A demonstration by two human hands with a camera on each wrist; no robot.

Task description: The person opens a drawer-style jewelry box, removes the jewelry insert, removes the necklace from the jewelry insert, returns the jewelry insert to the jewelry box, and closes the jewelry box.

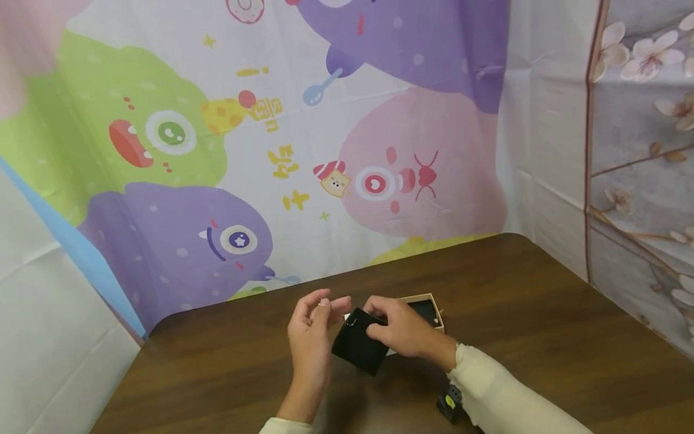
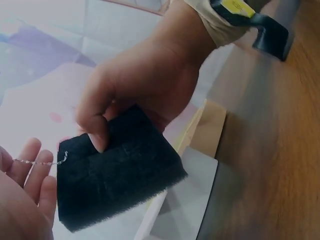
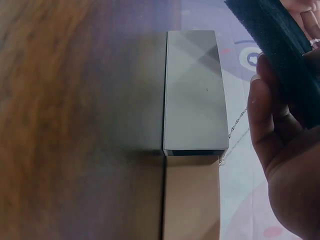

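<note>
Above the table, my right hand grips a square black velvety pad, thumb on its near face and fingers behind. A thin silver chain runs from one corner of the pad to my left hand. There the thumb and a finger pinch it, while the other fingers stay loosely spread. More thin chain shows in the right wrist view, between the right hand and the boxes. Part of the pad's back is hidden by the right fingers.
Behind the right hand lies an open tan box with a black lining. Beside it is a pale grey box part, partly covered by the hand and pad in the head view. A brown wooden table meets a cartoon-printed curtain at the back.
</note>
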